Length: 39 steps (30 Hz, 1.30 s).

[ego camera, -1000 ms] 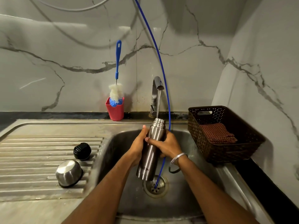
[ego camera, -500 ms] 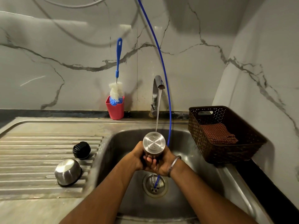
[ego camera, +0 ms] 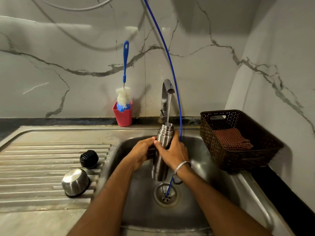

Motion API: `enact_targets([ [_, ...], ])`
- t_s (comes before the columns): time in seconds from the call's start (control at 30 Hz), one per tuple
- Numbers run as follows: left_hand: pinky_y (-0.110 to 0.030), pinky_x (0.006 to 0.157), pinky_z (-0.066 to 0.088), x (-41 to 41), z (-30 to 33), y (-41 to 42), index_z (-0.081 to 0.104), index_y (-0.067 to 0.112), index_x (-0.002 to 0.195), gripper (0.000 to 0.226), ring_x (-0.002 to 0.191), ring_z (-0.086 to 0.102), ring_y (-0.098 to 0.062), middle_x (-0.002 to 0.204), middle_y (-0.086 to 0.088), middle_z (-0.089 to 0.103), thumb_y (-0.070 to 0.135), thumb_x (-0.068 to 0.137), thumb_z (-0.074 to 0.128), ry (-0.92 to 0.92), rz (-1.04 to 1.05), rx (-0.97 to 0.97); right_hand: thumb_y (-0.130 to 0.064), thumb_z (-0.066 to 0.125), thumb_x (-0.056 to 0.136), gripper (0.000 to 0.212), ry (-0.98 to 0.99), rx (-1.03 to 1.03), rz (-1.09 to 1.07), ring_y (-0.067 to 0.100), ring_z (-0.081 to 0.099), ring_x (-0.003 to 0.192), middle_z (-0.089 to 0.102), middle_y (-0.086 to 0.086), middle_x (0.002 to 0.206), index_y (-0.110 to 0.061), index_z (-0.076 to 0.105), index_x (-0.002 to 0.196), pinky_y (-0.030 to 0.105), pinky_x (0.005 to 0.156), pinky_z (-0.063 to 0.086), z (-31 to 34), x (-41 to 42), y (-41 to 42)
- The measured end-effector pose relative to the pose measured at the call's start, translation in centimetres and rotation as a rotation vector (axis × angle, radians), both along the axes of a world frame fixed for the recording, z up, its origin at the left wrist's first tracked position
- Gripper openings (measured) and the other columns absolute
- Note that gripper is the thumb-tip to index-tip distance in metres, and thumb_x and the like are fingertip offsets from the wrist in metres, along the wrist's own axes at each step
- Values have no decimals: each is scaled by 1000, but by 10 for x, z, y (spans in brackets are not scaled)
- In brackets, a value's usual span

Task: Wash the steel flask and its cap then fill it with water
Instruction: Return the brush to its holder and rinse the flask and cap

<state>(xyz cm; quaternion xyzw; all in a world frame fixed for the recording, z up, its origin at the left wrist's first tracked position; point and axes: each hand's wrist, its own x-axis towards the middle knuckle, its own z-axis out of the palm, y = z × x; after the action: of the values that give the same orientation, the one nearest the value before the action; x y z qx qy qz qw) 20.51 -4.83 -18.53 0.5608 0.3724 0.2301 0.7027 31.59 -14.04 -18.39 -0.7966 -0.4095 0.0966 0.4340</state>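
Head view shows us both our hands wrapped around the steel flask [ego camera: 162,150] over the sink basin [ego camera: 201,150]. Our left hand [ego camera: 142,153] curls its fingers round the flask's left side, and our right hand [ego camera: 173,151], with a silver bangle [ego camera: 180,166] at the wrist, grips it from the right, thumb across the front. We hold the flask upright, its open threaded neck directly under the tap [ego camera: 166,97], with the water stream [ego camera: 168,108] running into the mouth.

Half a second ago we had the flask turned over, its flat base facing us and the stream striking that base; now it stands mouth up again.

On the ribbed draining board [ego camera: 42,160] to our left sit the black inner cap [ego camera: 89,158] and, nearer us, the steel cup lid [ego camera: 75,182], close together but apart. A blue hose [ego camera: 172,68] drops from above into the drain [ego camera: 166,195]. Against the marble wall [ego camera: 68,48] a red cup [ego camera: 123,115] holds a blue-handled bottle brush [ego camera: 125,77]. A brown basket [ego camera: 238,155] with a folded cloth [ego camera: 231,138] sits to the right.
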Motion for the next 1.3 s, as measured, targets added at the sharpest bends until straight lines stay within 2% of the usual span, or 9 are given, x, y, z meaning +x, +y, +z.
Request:
enact_targets([
  [0.07, -44, 95, 57, -2, -3, 2, 73, 20, 120, 26, 107, 72, -26, 110, -8, 77, 16, 102, 54, -11, 39, 12, -68, 66, 77, 87, -95, -59, -35, 30, 68, 104, 67, 5, 121, -24, 29, 144, 45, 91, 56, -1, -2, 5],
  [0.17, -43, 88, 61, -3, -5, 4, 70, 18, 118, 27, 98, 75, -24, 104, -7, 78, 4, 97, 61, -6, 150, 16, -64, 69, 79, 97, -19, -124, -36, 33, 65, 113, 65, 10, 129, -18, 23, 151, 44, 96, 53, -4, 0, 7],
  [0.33, -46, 94, 58, -2, -12, 7, 72, 23, 111, 19, 101, 74, -22, 105, -5, 77, 12, 97, 64, 0, 203, 4, -62, 74, 76, 94, 77, -166, 43, 32, 63, 116, 63, 10, 133, -20, 29, 147, 45, 99, 52, -6, 5, 3],
  [0.53, -52, 96, 57, 2, -13, 10, 73, 19, 107, 12, 104, 73, -30, 106, -10, 77, 17, 97, 66, 4, 231, -20, -61, 76, 73, 92, 46, -165, 76, 32, 64, 114, 63, 9, 131, -22, 31, 142, 47, 96, 54, 0, 4, -2],
  [0.63, -51, 91, 59, 4, -14, 9, 72, 17, 109, 14, 101, 74, -29, 107, -13, 77, 17, 98, 63, 6, 209, -24, -52, 80, 76, 84, 49, -166, 116, 30, 64, 115, 64, 7, 130, -24, 35, 140, 44, 96, 54, 3, 3, -4],
  [0.87, -45, 86, 62, 0, -9, 3, 72, 21, 113, 18, 100, 74, -26, 105, -10, 77, 18, 100, 60, 18, 147, -1, -49, 82, 75, 82, 95, -143, 133, 28, 63, 116, 63, 5, 132, -26, 37, 139, 45, 99, 53, 10, 3, -3],
  [1.13, -56, 93, 57, 0, -9, 2, 76, 19, 110, 17, 95, 73, -28, 102, -13, 77, 20, 98, 63, 79, 121, -20, -52, 82, 72, 82, 186, -162, 155, 28, 65, 112, 63, 4, 131, -28, 39, 137, 46, 96, 55, 12, 1, -6],
  [1.23, -50, 92, 59, -1, -10, 2, 77, 22, 109, 18, 103, 73, -29, 105, -11, 77, 22, 98, 62, 98, 95, 0, -50, 82, 74, 76, 130, -171, 160, 26, 65, 113, 63, 2, 130, -28, 42, 134, 43, 96, 55, 13, 2, -6],
  [1.3, -43, 85, 61, -1, -7, 0, 76, 22, 111, 19, 100, 73, -26, 105, -10, 77, 23, 99, 62, 81, 90, 15, -51, 82, 73, 71, 194, -144, 147, 26, 66, 109, 62, 3, 130, -32, 41, 128, 46, 92, 57, 17, 2, -6],
])
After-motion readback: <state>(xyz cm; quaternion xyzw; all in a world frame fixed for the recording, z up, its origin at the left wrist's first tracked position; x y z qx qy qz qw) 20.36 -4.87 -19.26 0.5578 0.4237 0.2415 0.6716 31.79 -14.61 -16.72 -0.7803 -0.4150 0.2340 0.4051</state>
